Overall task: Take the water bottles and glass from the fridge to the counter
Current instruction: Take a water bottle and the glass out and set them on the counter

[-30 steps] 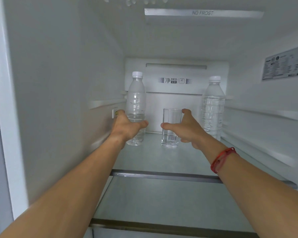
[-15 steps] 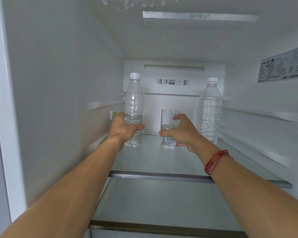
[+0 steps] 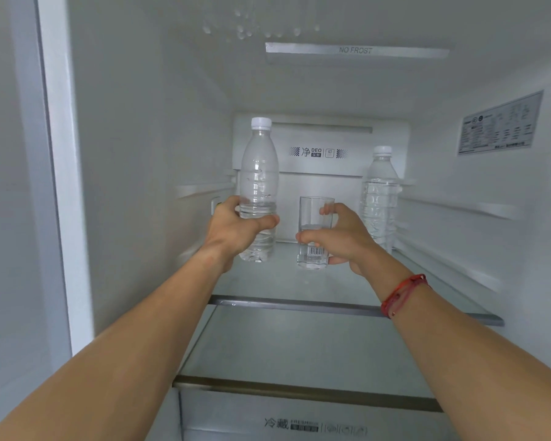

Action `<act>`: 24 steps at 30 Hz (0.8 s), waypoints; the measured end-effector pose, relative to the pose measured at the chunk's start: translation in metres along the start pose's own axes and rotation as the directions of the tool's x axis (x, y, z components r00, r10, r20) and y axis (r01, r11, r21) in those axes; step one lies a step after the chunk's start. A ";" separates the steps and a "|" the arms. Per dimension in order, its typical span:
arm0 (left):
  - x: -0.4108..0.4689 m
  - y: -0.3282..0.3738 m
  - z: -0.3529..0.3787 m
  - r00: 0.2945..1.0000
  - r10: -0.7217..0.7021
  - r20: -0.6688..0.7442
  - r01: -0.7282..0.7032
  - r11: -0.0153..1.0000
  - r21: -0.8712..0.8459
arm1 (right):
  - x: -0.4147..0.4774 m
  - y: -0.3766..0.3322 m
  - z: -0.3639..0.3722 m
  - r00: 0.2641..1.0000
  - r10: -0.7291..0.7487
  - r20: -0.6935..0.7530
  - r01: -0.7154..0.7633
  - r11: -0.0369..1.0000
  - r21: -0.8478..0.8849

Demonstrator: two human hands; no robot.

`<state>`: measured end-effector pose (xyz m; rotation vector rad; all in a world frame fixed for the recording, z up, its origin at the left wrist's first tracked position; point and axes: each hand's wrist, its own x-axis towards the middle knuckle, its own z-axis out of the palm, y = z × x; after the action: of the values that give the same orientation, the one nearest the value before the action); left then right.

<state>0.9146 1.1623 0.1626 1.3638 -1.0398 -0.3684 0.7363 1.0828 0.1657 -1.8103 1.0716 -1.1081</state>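
Bottles stand upright on the fridge shelf (image 3: 347, 305): left hand (image 3: 236, 229) grips the near water bottle (image 3: 259, 186), right hand (image 3: 344, 235) apparently clasps the glass (image 3: 314, 232); second bottle (image 3: 379, 195) waits rightward, behind.

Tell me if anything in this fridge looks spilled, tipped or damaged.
Nothing stands out. Both hands grip upright items: left hand on the left bottle, right hand on the glass. The right bottle stands upright on the shelf.

Left hand (image 3: 236, 227) around a water bottle (image 3: 259, 186), right hand (image 3: 344, 237) around the glass (image 3: 314, 218), inside the fridge (image 3: 134, 154).
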 end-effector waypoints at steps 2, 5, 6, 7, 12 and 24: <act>-0.008 0.002 -0.004 1.000 0.003 0.002 -0.003 1.000 -0.004 | -0.007 -0.002 -0.003 1.000 0.001 -0.004 -0.001 1.000 0.015; -0.023 0.006 -0.010 1.000 0.011 -0.022 -0.011 1.000 -0.019 | -0.019 -0.004 -0.009 1.000 -0.003 -0.009 0.004 1.000 0.025; -0.028 0.007 -0.012 0.999 0.014 -0.030 -0.015 1.000 -0.025 | -0.024 -0.005 -0.010 1.000 -0.007 -0.011 0.008 1.000 0.028; -0.033 0.009 -0.013 0.999 0.015 -0.038 -0.016 0.999 -0.029 | -0.029 -0.005 -0.012 1.000 -0.011 -0.014 0.011 0.999 0.034; -0.060 0.017 -0.022 0.998 0.007 -0.062 -0.008 1.000 -0.019 | -0.054 -0.010 -0.021 1.000 -0.016 -0.020 0.018 0.998 0.061; -0.122 0.045 -0.029 0.995 0.030 -0.095 -0.032 0.999 -0.021 | -0.107 -0.024 -0.037 0.999 -0.048 0.003 0.047 0.995 0.085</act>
<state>0.8574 1.2822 0.1598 1.3307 -0.9746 -0.2886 0.6791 1.1833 0.1683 -1.7790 0.9685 -1.1592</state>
